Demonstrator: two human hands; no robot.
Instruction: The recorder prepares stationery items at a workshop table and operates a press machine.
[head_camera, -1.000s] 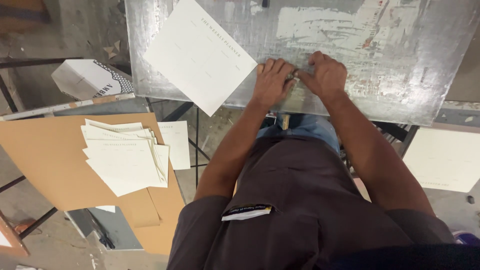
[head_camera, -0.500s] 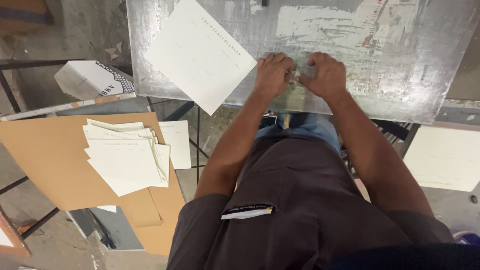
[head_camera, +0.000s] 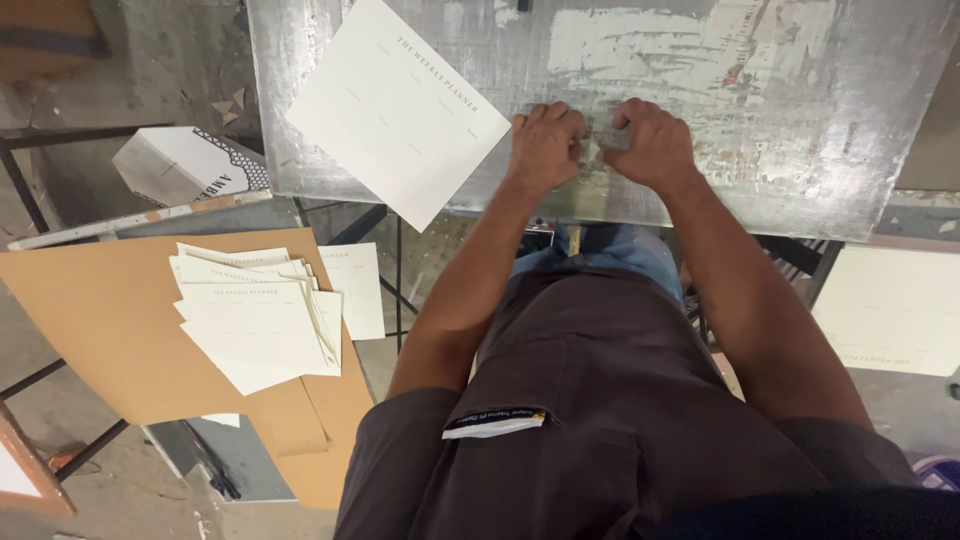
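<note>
Both my hands rest close together on a scratched metal table (head_camera: 800, 120), near its front edge. My left hand (head_camera: 545, 145) has its fingers curled under. My right hand (head_camera: 655, 140) is curled the same way. Between their fingertips they pinch a small pale piece (head_camera: 598, 148) lying on the metal; what it is cannot be told. A cream printed sheet (head_camera: 400, 105) lies tilted on the table just left of my left hand, one corner hanging over the edge.
A loose stack of the same cream sheets (head_camera: 260, 315) lies on brown cardboard (head_camera: 90, 320) at lower left. A white box (head_camera: 175, 162) sits beyond it. Another cream sheet (head_camera: 895, 310) lies at the right. Dark metal frame bars run under the table.
Both hands stay at the same spot on the table. My left hand's fingers have curled in a little toward the right hand.
</note>
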